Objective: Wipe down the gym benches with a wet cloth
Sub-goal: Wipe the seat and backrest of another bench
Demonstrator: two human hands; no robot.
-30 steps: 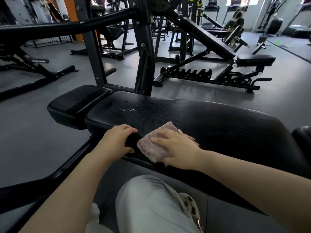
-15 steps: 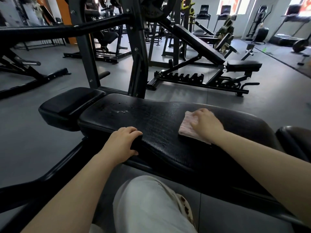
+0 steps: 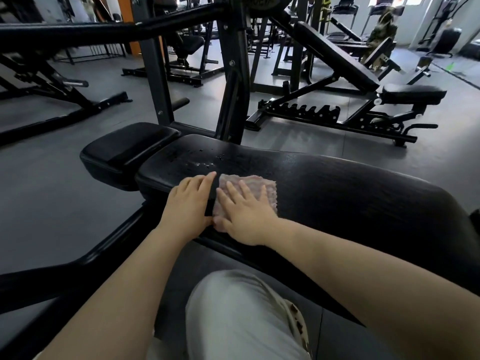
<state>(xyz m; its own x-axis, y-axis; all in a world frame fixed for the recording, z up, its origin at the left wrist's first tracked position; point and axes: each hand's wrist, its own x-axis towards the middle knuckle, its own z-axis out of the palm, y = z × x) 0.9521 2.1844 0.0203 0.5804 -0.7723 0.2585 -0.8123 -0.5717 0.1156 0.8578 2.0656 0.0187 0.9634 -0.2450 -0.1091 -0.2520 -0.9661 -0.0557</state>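
A person's right hand (image 3: 244, 216) presses flat, fingers straight, on the pink cloth (image 3: 253, 189) at the near left end of the worktop (image 3: 350, 198); the pad's long axis runs rightward, unwiped; left hand (image 3: 188, 203) rests released just beside.

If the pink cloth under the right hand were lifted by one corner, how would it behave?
The pink cloth would probably droop limply: it lies flat and thin under the right hand. It likely weighs little. Droplets on the bench pad suggest it is damp, so it may cling slightly.
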